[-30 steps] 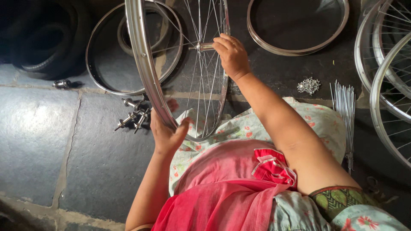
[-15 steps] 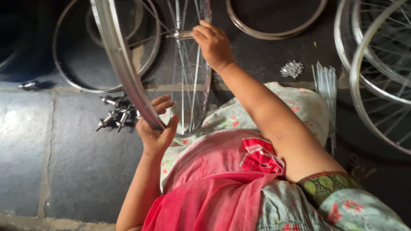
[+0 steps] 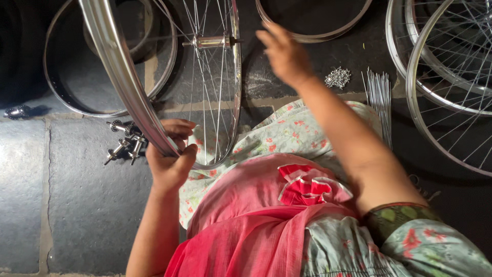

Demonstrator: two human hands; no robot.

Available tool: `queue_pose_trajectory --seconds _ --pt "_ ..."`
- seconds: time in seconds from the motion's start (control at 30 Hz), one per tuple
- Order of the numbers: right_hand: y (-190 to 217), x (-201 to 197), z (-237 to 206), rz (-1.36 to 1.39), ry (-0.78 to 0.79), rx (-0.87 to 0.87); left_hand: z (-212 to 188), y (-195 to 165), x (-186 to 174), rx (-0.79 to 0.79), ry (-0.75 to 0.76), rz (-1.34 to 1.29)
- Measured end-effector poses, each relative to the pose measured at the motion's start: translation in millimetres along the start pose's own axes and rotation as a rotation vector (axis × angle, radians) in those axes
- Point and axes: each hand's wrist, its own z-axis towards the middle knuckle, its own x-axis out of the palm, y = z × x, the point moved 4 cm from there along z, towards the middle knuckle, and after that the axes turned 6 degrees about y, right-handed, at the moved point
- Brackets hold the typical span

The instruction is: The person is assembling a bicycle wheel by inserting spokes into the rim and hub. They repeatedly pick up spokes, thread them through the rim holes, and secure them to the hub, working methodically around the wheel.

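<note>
Against my lap, the shiny steel spoked bicycle wheel [image 3: 169, 77] stands on edge, its near rim resting on my flowered dress [image 3: 287, 133]. My left hand [image 3: 171, 154] is clamped round that rim; my right hand [image 3: 284, 54] hovers open, apart from the silver hub [image 3: 210, 41]. I judge the wheel light, stiff at the rim, slick, with thin spokes that bend, so the rim is the place to hold. Its axle points left-right, the disc running near to far.
</note>
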Motion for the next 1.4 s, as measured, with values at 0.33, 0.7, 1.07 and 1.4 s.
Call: queue_pose_trajectory --seconds 0.33,0.7,1.07,1.4 --pt "-189 -28 -176 -0.35 0.851 1.077 64 -23 -1 -0.09 0.059 -0.124" --pt "-208 6 -146 -0.406 1.034 1.046 94 -24 13 -0.166 0.071 -0.179" --pt "-191 9 -148 -0.052 0.61 0.967 98 -23 12 -0.142 0.098 -0.249" --pt "35 -34 -123 0.793 -0.023 0.438 104 -37 56 -0.083 0.065 -0.1"
